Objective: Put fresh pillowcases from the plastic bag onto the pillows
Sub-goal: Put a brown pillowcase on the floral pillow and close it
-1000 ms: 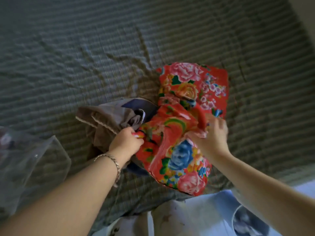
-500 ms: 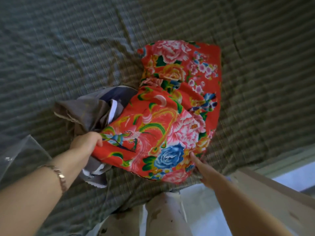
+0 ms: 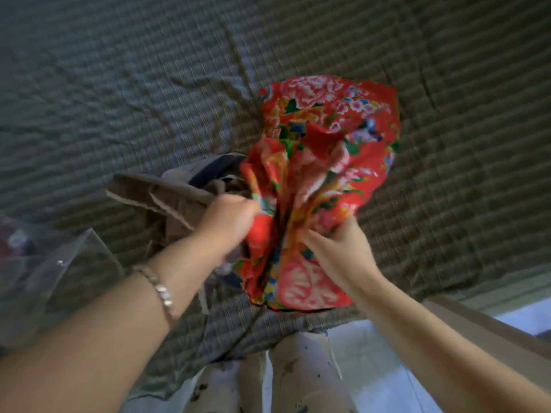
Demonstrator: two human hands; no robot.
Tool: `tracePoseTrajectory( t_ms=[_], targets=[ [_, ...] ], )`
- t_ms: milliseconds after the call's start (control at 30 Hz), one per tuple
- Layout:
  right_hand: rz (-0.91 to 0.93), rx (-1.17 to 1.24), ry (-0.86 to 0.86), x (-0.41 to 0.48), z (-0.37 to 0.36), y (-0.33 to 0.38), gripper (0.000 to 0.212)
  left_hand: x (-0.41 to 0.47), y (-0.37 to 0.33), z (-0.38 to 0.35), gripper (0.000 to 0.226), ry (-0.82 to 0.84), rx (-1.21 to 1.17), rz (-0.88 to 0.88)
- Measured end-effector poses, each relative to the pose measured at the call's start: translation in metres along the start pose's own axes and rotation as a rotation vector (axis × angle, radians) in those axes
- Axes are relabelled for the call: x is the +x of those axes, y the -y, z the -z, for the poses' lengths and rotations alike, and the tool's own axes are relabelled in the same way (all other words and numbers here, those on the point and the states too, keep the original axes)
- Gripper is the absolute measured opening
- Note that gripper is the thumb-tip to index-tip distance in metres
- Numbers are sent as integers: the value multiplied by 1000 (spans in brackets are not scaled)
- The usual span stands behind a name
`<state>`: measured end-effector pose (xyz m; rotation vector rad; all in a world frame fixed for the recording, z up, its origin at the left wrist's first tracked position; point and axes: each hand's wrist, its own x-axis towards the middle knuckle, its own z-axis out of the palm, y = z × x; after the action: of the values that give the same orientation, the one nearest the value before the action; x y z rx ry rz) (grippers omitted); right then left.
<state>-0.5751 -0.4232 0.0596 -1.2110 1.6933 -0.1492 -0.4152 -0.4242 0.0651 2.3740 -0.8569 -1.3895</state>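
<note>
Both hands bunch a red flowered pillowcase at the bed's near edge

Nearest, pale spotted trousers (image 3: 298,380) stand against the bed; the left wrist wears a bracelet (image 3: 162,292); the left hand (image 3: 229,222) is fisted round the pillowcase's (image 3: 328,138) gathered left edge; the right hand (image 3: 343,251) pinches its bunched folds, fingers curled into the cloth; the pillowcase lies on the striped bedspread (image 3: 119,84), its near end lifted; a brown cloth (image 3: 167,195) lies touching it on the left; the plastic bag (image 3: 59,272) lies at the far left.
</note>
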Motion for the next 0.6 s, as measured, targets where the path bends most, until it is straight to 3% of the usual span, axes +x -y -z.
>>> tracePoseTrajectory(
  t_ms=[100, 167, 200, 233, 300, 333, 400, 433, 467, 533, 600],
  targets=[
    [-27, 189, 180, 8, -21, 38, 26, 1, -2, -7, 73, 107, 140, -25],
    [-84, 424, 293, 16, -27, 47, 38, 6, 7, 5, 103, 187, 78, 35],
    [-88, 468, 348, 19, -27, 47, 48, 9, 14, 10, 102, 216, 51, 41],
    [-58, 471, 411, 21, -24, 46, 51, 10, 20, 11, 86, 224, 63, 39],
    [76, 364, 545, 28, -20, 37, 42, 13, 30, 11, 38, 167, 129, 1],
    [243, 232, 569, 30, -15, 32, 42, 12, 32, 8, 26, 109, 178, -25],
    [742, -332, 357, 45, -6, 27, 56, 8, 32, 5, 23, 18, 258, -89],
    [980, -617, 211, 59, -5, 19, 74, 6, 32, 4, 23, -10, 284, -136],
    [1105, -840, 146, 71, -3, 14, 101, 2, 34, 2, 23, -25, 307, -204],
    [1165, -1113, 249, 94, -9, 23, 146, -7, 41, -1, 27, -31, 318, -372],
    [1161, -1352, 471, 108, -18, 47, 155, -12, 47, -4, 29, -30, 356, -473]
  ],
)
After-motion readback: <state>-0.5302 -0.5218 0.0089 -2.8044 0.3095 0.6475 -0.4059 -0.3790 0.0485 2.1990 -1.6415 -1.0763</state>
